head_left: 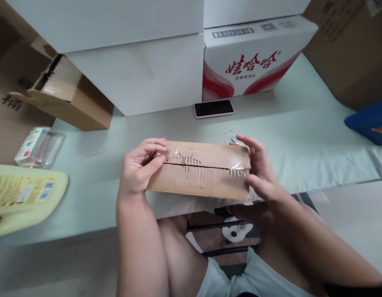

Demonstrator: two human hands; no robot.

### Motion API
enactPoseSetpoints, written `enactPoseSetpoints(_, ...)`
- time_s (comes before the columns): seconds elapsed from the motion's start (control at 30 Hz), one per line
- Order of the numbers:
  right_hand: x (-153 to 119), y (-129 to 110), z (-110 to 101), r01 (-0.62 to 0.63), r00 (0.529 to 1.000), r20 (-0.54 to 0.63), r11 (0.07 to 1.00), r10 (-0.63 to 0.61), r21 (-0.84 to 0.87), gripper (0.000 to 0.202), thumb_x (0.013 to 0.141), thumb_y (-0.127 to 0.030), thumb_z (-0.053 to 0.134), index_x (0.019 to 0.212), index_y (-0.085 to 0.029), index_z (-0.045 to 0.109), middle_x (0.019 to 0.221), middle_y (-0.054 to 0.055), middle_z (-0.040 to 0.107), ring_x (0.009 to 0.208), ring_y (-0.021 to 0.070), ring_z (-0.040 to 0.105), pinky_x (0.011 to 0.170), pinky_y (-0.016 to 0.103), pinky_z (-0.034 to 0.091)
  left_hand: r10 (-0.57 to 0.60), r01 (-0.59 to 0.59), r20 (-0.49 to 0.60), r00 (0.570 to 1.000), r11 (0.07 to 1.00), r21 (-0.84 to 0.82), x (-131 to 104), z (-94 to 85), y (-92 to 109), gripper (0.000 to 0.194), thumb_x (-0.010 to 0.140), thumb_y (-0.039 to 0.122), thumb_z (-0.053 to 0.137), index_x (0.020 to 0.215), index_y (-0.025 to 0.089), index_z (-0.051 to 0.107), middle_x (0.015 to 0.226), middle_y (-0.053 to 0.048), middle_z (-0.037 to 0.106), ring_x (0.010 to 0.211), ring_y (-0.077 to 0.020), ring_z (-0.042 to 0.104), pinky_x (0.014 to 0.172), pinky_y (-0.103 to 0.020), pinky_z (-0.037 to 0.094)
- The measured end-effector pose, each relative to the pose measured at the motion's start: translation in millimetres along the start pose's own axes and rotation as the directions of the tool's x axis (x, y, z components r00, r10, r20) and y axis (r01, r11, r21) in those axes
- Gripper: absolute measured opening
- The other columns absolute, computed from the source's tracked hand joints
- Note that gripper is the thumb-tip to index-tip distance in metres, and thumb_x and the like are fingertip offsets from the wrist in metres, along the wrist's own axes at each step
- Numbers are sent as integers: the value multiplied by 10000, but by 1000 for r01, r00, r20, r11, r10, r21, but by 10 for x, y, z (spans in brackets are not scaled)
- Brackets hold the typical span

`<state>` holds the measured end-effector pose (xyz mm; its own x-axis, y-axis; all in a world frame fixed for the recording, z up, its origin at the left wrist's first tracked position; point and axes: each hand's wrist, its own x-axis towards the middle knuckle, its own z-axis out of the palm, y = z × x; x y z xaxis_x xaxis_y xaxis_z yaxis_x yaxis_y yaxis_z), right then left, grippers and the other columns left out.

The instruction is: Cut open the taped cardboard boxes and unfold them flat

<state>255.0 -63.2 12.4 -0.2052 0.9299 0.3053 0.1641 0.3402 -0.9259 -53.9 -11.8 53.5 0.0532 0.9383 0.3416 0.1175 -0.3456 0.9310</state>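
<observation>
A small brown cardboard box (198, 181) is held between both hands at the table's front edge. Its upper face has a seam along the middle, with torn paper and bits of clear tape beside it. My left hand (139, 167) grips the box's left end, fingertips and thumb bent over the top. At the opposite end, my right hand (260, 169) holds the side, thumb near the lower corner and fingers at the upper one. Something small and shiny shows by the right fingers; I cannot make out what it is. The underside of the box is hidden.
A phone (214, 108) lies before stacked white cartons (162, 74) and a red-and-white carton (249, 62). An opened brown box (82, 99), a clear pack (39, 146) and a yellow bottle (26, 198) are left. A blue object (370, 123) stands right on the pale tablecloth (302, 136).
</observation>
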Motion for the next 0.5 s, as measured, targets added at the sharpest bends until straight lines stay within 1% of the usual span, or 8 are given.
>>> enactPoseSetpoints(0.07,-45,0,15,-29,999,17,1000,29,-9,840,882,-679,586,1575,-423,187,1666,59,296,1492,346,397,1195,573,392,-5,5,-31,999,1000,-6,24,-21,-25,129,676,203,806,793,242,768,948,-39,742,1016,-225,709,986,-415,562)
enactPoseSetpoints(0.13,-76,1,21,-53,999,11,999,53,4,844,906,-706,528,1595,-402,146,1683,79,269,1508,340,376,1222,591,343,-3,2,-61,998,1000,-10,46,-53,-64,153,651,194,826,785,245,771,931,-31,747,1008,-220,710,1001,-418,557)
enactPoseSetpoints(0.17,-84,6,20,-84,997,-1,996,84,16,835,918,-719,492,1602,-380,152,1679,94,283,1509,339,375,1229,597,326,-9,9,-75,997,1000,-7,55,-72,-83,152,643,196,836,772,244,772,926,-29,750,1009,-220,710,1013,-424,552)
enactPoseSetpoints(0.23,-86,30,15,-195,980,-41,980,196,30,801,935,-720,450,1598,-331,223,1641,124,365,1497,338,396,1231,610,311,-35,34,-103,994,999,-6,64,-115,-108,154,627,206,856,754,240,776,932,-29,757,1012,-222,707,1043,-437,536)
enactPoseSetpoints(0.3,-73,71,11,-337,940,-52,941,339,37,749,939,-719,439,1551,-294,362,1585,138,458,1474,349,430,1221,632,315,-60,58,-154,986,998,-13,59,-155,-113,170,608,217,872,749,239,780,947,-27,764,1020,-221,702,1086,-448,506)
enactPoseSetpoints(0.37,-47,120,15,-437,898,-23,896,440,81,705,931,-712,458,1488,-280,467,1577,131,477,1454,358,456,1207,640,340,-77,75,-211,974,997,-19,43,-179,-107,186,590,227,881,744,234,777,953,-24,766,1024,-219,696,1120,-451,477)
enactPoseSetpoints(0.43,-12,150,33,-457,883,-10,864,470,212,711,908,-714,480,1473,-282,480,1608,116,442,1438,352,481,1192,618,383,-98,90,-278,956,995,-38,27,-167,-106,207,561,236,891,726,226,766,961,-21,766,1033,-211,687,1115,-419,478)
enactPoseSetpoints(0.5,24,142,61,-402,899,-12,835,439,376,761,882,-735,469,1492,-281,445,1614,114,434,1413,345,514,1162,587,438,-175,147,-345,922,984,-106,22,-95,-121,274,511,253,915,733,220,759,995,-13,768,1033,-197,682,1056,-358,514)
